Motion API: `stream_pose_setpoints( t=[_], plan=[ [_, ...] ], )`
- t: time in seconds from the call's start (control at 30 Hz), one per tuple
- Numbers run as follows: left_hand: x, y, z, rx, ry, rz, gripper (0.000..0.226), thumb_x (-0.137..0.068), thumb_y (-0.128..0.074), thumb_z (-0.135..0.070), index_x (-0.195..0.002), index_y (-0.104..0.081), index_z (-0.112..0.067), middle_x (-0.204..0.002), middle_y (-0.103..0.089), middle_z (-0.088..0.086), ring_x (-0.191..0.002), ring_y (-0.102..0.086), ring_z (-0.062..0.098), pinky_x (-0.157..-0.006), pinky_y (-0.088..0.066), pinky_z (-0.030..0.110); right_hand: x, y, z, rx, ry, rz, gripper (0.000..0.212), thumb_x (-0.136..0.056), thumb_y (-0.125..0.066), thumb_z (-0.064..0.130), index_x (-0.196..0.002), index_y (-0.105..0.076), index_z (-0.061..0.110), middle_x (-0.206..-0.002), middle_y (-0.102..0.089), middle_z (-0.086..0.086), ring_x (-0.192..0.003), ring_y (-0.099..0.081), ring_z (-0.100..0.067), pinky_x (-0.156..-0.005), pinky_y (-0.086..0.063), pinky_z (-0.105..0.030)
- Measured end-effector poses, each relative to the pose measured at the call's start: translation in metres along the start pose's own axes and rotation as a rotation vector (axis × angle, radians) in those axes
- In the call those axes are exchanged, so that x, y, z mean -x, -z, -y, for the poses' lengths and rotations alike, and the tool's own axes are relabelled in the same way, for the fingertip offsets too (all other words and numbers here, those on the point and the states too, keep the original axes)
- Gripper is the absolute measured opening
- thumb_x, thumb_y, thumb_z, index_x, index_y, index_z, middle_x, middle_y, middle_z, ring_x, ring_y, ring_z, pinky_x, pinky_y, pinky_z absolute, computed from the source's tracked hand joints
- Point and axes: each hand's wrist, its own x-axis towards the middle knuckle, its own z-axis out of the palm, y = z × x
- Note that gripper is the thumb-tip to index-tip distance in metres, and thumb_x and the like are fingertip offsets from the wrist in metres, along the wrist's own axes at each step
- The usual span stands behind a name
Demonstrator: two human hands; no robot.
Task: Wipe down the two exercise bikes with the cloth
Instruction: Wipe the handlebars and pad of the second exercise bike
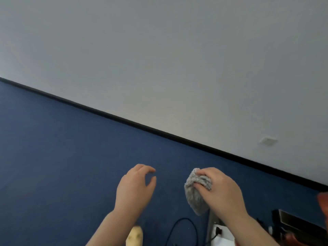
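My right hand (221, 190) grips a bunched grey cloth (194, 196) above the blue carpet, and the cloth hangs down from my fingers. To its left, my left hand (135, 187) hovers with curled, parted fingers and holds nothing. At the lower right corner, dark and orange parts (300, 228) of some equipment show, possibly part of an exercise bike; too little of it is visible to tell.
Blue carpet (62, 157) covers the floor up to a black skirting board (159, 132) under a pale grey wall with a white socket (268, 140). A black cable (184, 229) loops on the floor by a white plug block (219, 233). A pale yellow slipper tip (134, 237) shows at the bottom.
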Motion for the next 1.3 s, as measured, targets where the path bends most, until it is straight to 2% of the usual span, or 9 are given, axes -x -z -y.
stream_pose_setpoints(
  t=[0.2, 0.4, 0.6, 0.83, 0.93, 1.1, 1.3],
  plan=[
    [-0.142, 0.024, 0.013, -0.100, -0.199, 0.096, 0.020, -0.089, -0.053, -0.037, -0.107, -0.062, -0.037, -0.112, -0.058, -0.023, -0.099, -0.054, -0.002, -0.081, -0.041, 0.018, -0.087, -0.009, 0.020, 0.008, -0.208, -0.132, 0.023, -0.075, -0.073, 0.040, -0.095, -0.062, 0.045, -0.091, -0.054, 0.037, -0.085, -0.056, 0.004, -0.064, -0.039, -0.011],
    [-0.241, 0.005, -0.016, -0.023, -0.278, 0.214, 0.021, -0.088, -0.056, -0.034, -0.108, -0.064, -0.032, -0.112, -0.059, -0.020, -0.102, -0.056, 0.003, -0.086, -0.046, 0.030, -0.121, 0.007, 0.000, 0.061, -0.429, -0.240, 0.023, -0.079, -0.071, 0.037, -0.100, -0.063, 0.040, -0.096, -0.056, 0.030, -0.090, -0.058, 0.000, -0.074, -0.049, -0.024],
    [-0.307, -0.042, -0.066, -0.010, -0.438, 0.381, 0.020, -0.088, -0.055, -0.036, -0.107, -0.061, -0.036, -0.111, -0.057, -0.024, -0.101, -0.055, 0.002, -0.085, -0.046, 0.027, -0.158, 0.027, -0.041, 0.081, -0.619, -0.381, 0.023, -0.079, -0.071, 0.036, -0.100, -0.065, 0.037, -0.096, -0.054, 0.027, -0.089, -0.058, -0.003, -0.073, -0.045, -0.021],
    [-0.386, -0.102, -0.143, -0.060, -0.605, 0.475, 0.021, -0.087, -0.054, -0.035, -0.107, -0.062, -0.035, -0.108, -0.058, -0.020, -0.099, -0.055, 0.002, -0.085, -0.044, 0.024, -0.219, 0.051, -0.096, 0.052, -0.731, -0.457, 0.021, -0.080, -0.068, 0.039, -0.100, -0.062, 0.041, -0.094, -0.053, 0.029, -0.088, -0.055, 0.002, -0.072, -0.043, -0.018],
    [-0.418, -0.130, -0.186, -0.061, -0.682, 0.454, 0.019, -0.088, -0.054, -0.036, -0.106, -0.061, -0.036, -0.109, -0.058, -0.021, -0.101, -0.055, 0.001, -0.083, -0.042, 0.024, -0.239, 0.070, -0.121, 0.058, -0.785, -0.516, 0.020, -0.080, -0.067, 0.038, -0.099, -0.062, 0.041, -0.093, -0.054, 0.030, -0.087, -0.055, 0.003, -0.071, -0.043, -0.017],
    [-0.461, -0.167, -0.238, -0.022, -0.704, 0.521, 0.020, -0.088, -0.056, -0.036, -0.107, -0.061, -0.036, -0.102, -0.055, -0.019, -0.102, -0.056, 0.005, -0.079, -0.041, 0.024, -0.271, 0.097, -0.155, 0.067, -0.898, -0.542, 0.019, -0.083, -0.065, 0.036, -0.101, -0.062, 0.040, -0.097, -0.055, 0.028, -0.089, -0.055, 0.002, -0.073, -0.043, -0.017],
    [-0.513, -0.231, -0.302, -0.042, -0.825, 0.649, 0.021, -0.089, -0.052, -0.040, -0.110, -0.059, -0.038, -0.113, -0.057, -0.021, -0.106, -0.053, 0.001, -0.086, -0.042, 0.023, -0.313, 0.120, -0.201, 0.083, -1.031, -0.602, 0.020, -0.081, -0.065, 0.039, -0.100, -0.060, 0.044, -0.096, -0.055, 0.030, -0.086, -0.053, 0.004, -0.071, -0.042, -0.016]
  ],
)
